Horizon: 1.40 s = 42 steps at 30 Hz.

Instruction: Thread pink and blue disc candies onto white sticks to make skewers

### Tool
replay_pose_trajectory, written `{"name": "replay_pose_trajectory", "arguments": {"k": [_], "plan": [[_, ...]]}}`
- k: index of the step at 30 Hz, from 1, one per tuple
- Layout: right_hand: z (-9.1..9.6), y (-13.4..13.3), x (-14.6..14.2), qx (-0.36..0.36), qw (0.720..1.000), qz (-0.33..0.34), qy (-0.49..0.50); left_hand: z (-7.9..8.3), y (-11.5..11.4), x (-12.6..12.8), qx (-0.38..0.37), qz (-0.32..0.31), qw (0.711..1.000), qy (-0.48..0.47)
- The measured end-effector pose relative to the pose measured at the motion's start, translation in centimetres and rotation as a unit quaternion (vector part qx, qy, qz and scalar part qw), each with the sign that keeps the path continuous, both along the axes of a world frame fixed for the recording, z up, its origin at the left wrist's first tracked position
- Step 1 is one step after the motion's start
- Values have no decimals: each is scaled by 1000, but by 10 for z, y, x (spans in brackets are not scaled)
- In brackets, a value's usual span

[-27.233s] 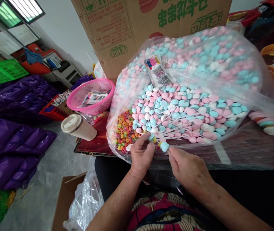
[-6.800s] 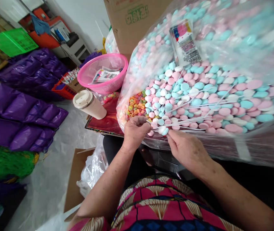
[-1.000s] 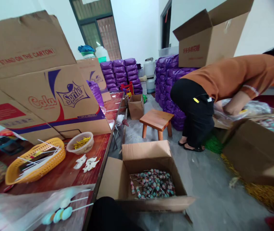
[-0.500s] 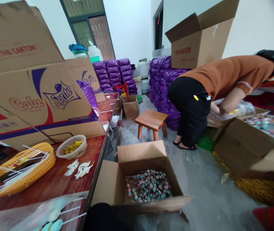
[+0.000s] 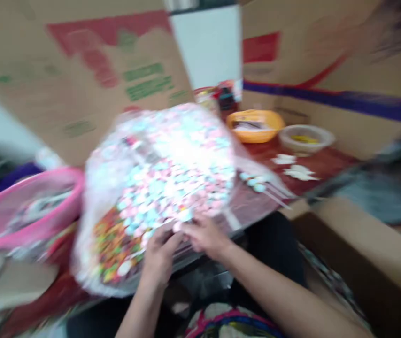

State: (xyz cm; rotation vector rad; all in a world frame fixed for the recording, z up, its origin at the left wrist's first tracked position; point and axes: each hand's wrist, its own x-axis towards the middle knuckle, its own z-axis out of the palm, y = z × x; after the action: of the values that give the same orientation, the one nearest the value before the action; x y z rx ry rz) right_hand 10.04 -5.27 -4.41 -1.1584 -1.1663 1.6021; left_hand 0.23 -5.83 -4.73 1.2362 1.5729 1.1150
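My left hand [image 5: 161, 244] and my right hand [image 5: 205, 234] meet at the near edge of a heap of pink, blue and white marshmallows [image 5: 172, 183]. Both are closed, fingertips pinched around a few small marshmallows [image 5: 178, 226] held in a row. Motion blur hides whether a stick runs through them. Orange, green and red gummy candies [image 5: 112, 239] fill the left corner of the heap, near my left wrist. Clear plastic sheeting [image 5: 84, 253] surrounds the pile. Right of it, marshmallow skewers [image 5: 257, 183] on white sticks lie on plastic.
A pink basin [image 5: 73, 183] stands at the left. Towards the right are a yellow basket [image 5: 257, 136] with white sticks, a clear bowl [image 5: 294, 148] of gold ties and crumpled white scraps [image 5: 299, 172]. Cardboard panels [image 5: 123, 61] rise behind. An open carton [image 5: 348, 263] sits low right.
The view has swung left, from the room and a bent-over co-worker to the table with the marshmallow heap. Both my hands are now in sight, holding marshmallows.
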Motion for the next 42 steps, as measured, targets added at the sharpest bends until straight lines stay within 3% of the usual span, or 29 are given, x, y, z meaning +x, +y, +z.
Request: {"name": "replay_pose_trajectory", "arguments": {"k": [3, 5, 7, 10, 14, 19, 24, 28, 33, 36, 39, 42], "plan": [[-24, 30, -14, -45, 997, 57, 9, -26, 14, -47, -16, 13, 973, -230], [-26, 33, -8, 11, 995, 63, -70, -36, 21, -61, -6, 47, 941, -336], [-20, 25, 5, 109, 971, 76, -197, -39, 25, -64, -1, 69, 930, -362], [-15, 11, 18, 220, 917, 69, -324, -39, 30, -63, 19, 78, 936, -344], [-25, 5, 16, 273, 872, 61, -402, -37, 35, -65, 49, 113, 942, -311], [-34, 7, 6, 277, 829, 78, -480, -39, 34, -67, 66, 114, 965, -228], [-28, 6, -3, 271, 800, 84, -528, -47, 27, -65, 108, 130, 985, -35], [-25, 1, -15, 256, 774, 103, -570, -54, 21, -63, 180, 140, 968, 110], [-21, -10, -24, 242, 739, 147, -612, -53, 14, -66, 234, 122, 946, 188], [-21, -15, -28, 249, 726, 157, -621, -52, 11, -69, 245, 92, 940, 219], [-28, -10, -32, 251, 727, 153, -621, -54, 7, -70, 227, 79, 952, 191], [-39, 1, -29, 270, 765, 125, -571, -54, 2, -71, 208, 24, 967, 145]]}}
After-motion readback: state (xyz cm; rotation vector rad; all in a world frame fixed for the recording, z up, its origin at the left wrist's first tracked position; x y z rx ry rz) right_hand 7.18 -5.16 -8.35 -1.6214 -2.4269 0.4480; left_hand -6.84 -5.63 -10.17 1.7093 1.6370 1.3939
